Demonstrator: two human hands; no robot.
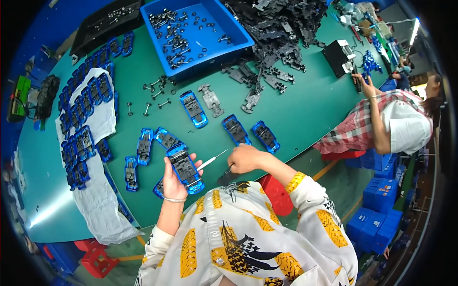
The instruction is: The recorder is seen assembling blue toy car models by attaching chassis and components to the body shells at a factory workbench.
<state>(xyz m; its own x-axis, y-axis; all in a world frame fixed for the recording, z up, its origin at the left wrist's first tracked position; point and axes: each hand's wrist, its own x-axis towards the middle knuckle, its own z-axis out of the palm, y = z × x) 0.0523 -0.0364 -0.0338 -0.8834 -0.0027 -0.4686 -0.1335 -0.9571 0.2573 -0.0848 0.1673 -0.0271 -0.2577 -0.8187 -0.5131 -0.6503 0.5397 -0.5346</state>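
Note:
My left hand (175, 183) grips a blue toy car (183, 167), its black underside turned up. A thin white-handled tool (207, 163) with a fine metal tip sticks out beside that hand's fingertips; whether they hold it or it lies on the table, I cannot tell. To the right, my right hand (244, 159) is closed low over the table, its fingertips hidden. Just below it is a dark patch, too unclear to name. Beyond the right hand lie two upturned cars, one blue (235, 130) and another blue (265, 136). Several more lie around my left hand.
On the green table (157, 200), a blue bin (214, 50) holds wheels and axles. Black chassis parts (286, 24) heap behind it, with a grey chassis (211, 100) nearer. Rows of cars (86, 105) lie on white cloth at left. A co-worker (381, 119) works at right.

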